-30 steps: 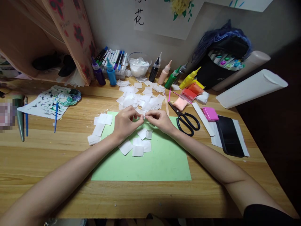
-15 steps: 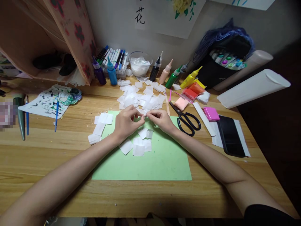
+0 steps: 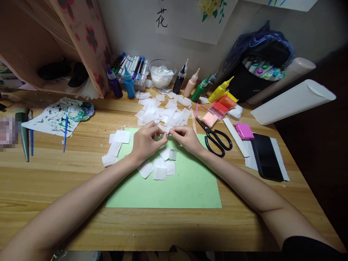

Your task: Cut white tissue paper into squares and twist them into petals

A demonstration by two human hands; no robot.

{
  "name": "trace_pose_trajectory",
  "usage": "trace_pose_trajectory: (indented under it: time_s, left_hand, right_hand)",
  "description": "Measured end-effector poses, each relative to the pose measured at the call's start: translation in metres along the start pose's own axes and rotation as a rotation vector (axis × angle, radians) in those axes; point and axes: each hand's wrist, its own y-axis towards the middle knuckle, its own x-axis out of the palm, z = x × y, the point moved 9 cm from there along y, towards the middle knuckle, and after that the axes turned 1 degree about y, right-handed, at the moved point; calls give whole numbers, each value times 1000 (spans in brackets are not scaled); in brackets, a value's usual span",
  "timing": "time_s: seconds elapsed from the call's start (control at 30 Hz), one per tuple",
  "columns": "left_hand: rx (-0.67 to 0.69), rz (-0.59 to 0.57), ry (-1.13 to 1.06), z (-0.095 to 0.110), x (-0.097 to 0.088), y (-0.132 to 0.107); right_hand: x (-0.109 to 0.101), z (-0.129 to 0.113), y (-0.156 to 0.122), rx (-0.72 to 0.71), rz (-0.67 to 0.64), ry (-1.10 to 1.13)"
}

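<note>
Above the far part of a green sheet of paper (image 3: 163,195), my left hand (image 3: 148,141) and my right hand (image 3: 186,139) meet fingertip to fingertip. Both are closed in a pinch on a tiny white piece of paper (image 3: 168,134), mostly hidden by the fingers. Several white paper squares (image 3: 160,173) lie on the green sheet under and in front of my hands. Another group of squares (image 3: 114,148) overlaps the sheet's left edge. Just beyond my fingers spreads a loose pile of white paper pieces (image 3: 163,114).
Black-handled scissors (image 3: 217,141) lie right of my right hand, near a pink packet (image 3: 244,131) and a phone (image 3: 268,157). Paint bottles (image 3: 199,90), a glass bowl (image 3: 162,76) and markers (image 3: 133,67) line the back. A paintbrush (image 3: 65,134) rests on painted paper (image 3: 51,117) at left.
</note>
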Motion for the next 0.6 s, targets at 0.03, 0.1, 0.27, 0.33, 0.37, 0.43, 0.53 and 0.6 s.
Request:
trace_pose_trajectory:
  time_s: [0.03,0.1,0.27,0.33,0.37,0.43,0.53,0.6]
  left_hand:
    - [3,4,0,0,0,0]
    - [6,19,-1,0,-2,0]
    - [-4,59,-29,-2,-5,0]
    - [-9,48,-35,-3,-4,0]
    - [-10,41,-36,-4,-3,0]
    - [-16,33,-37,-5,-2,0]
    - [-24,25,-37,-6,-1,0]
    - [-26,12,-33,-6,0,0]
  right_hand:
    - [0,0,0,4,1,1]
    - [0,0,1,12,2,13]
    - [1,3,1,26,-6,47]
    - [2,5,0,41,-12,37]
    - [2,6,0,49,-13,30]
    - [2,7,0,59,-10,23]
    - [1,7,0,56,1,35]
    - [0,6,0,56,10,49]
